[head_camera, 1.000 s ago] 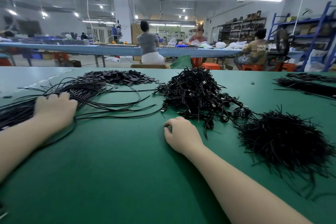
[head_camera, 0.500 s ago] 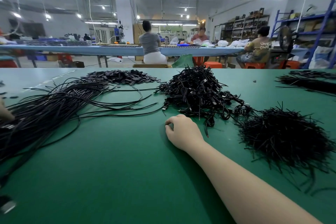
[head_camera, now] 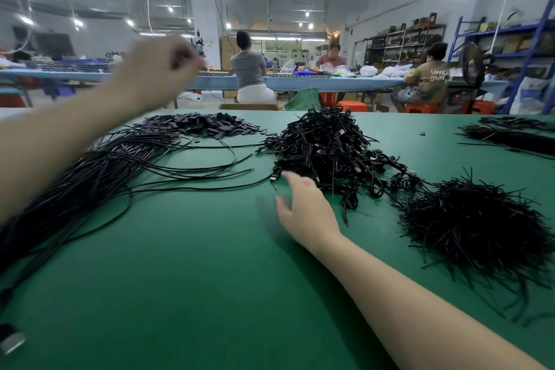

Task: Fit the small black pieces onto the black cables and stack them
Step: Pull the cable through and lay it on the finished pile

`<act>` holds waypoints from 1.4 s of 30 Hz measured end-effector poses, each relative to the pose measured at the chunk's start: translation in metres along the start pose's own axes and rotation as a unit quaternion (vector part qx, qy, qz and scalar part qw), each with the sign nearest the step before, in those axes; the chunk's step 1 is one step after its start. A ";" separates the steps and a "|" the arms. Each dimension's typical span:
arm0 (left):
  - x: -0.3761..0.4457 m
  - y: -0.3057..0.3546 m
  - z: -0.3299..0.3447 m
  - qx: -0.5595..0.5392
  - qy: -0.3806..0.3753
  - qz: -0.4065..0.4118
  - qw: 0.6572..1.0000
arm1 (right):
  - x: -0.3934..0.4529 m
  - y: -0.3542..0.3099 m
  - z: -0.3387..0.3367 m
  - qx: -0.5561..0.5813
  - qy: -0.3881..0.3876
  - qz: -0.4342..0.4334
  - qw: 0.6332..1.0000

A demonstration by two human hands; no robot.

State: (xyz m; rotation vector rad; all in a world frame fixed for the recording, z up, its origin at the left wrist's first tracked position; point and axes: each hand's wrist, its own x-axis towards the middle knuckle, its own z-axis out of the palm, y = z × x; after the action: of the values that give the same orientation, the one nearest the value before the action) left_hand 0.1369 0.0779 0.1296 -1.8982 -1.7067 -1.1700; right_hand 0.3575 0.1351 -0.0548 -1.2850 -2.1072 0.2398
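Right now my two bare arms reach over a green desk [head_camera: 186,279] laid out, as I judge it, like a small assembly station, and I will place everything relative to the tangled heap of black cables [head_camera: 324,147] in the middle. My right hand [head_camera: 309,207] sits on the near side of that heap, low over the desk, its fingers [head_camera: 292,179] relaxed and spread, holding nothing; the fingertips are just beside the heap's near edge, next to a cable plug, but I cannot tell whether they touch it. It looks as if this hand is about to draw one cable out. My left hand [head_camera: 156,69] is raised in the air, far to the left of the heap and beyond it, blurred by motion; its fingers look curled, yet whether they pinch anything I cannot tell. Below that hand, left of the heap and at its far side, lies a flat scatter of small black pieces [head_camera: 198,125], probably kept there so the left hand can pick them. Between the pieces and my left forearm, a fan of long straight cables [head_camera: 99,171] sweeps toward the near left corner, perhaps the sorted stack. To the right of the heap, nearer me, a bristly mound of short black strands [head_camera: 477,228] rests apart from both hands. Behind the desk, other workers sit at a long blue bench.
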 end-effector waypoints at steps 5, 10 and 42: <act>-0.046 0.064 0.103 -0.094 -0.197 0.023 0.976 | -0.001 -0.006 -0.007 0.192 0.179 -0.084 0.961; -0.071 0.063 0.154 -0.217 -0.187 -0.090 0.954 | 0.001 -0.002 -0.012 0.266 0.164 -0.073 0.947; -0.044 0.029 0.097 -0.524 -0.204 -0.288 0.775 | -0.023 -0.030 -0.003 0.206 0.003 -0.169 0.964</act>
State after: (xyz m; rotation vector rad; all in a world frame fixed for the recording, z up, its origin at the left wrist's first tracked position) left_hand 0.2000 0.1114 0.0456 -2.3793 -2.1950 -2.5165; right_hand 0.3445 0.1001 -0.0478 -0.6732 -2.0874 0.4925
